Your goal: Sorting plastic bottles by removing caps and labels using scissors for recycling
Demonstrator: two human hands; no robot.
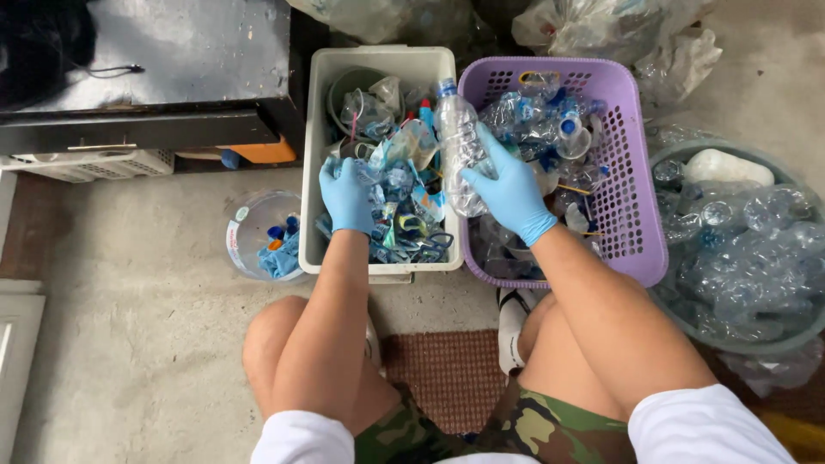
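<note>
- Floor (pixel 146 344): bare grey concrete, rough and stained; one brown ribbed mat (pixel 447 378) lies between the person's knees, below both hands.
- Dark cabinet (pixel 172 69): one, low, well up and to the left of the left hand.
- Left hand (pixel 346 193): blue glove, fingers curled down and pressed into the loose plastic scraps, gripping a bunch of them; the exact piece held cannot be told.
- White bin (pixel 314 155): one, rectangular, under the left hand; filled with torn bottle labels and clear wrap.
- Right hand (pixel 510 189): blue glove, fingers spread and wrapped around the side of the clear bottle.
- Clear bottle (pixel 457 146): one, crumpled transparent plastic, blue cap, label off; held over the edge between the two containers, just left of the right hand.
- Purple basket (pixel 632 172): one, perforated, beneath and right of the right hand; holds many crushed clear bottles, not countable.
- Green tub (pixel 687 155): one, round, farther right of the right hand, full of clear bottles.
- Clear tub (pixel 249 223): one, round, just left of the left hand; holds blue and orange caps.
</note>
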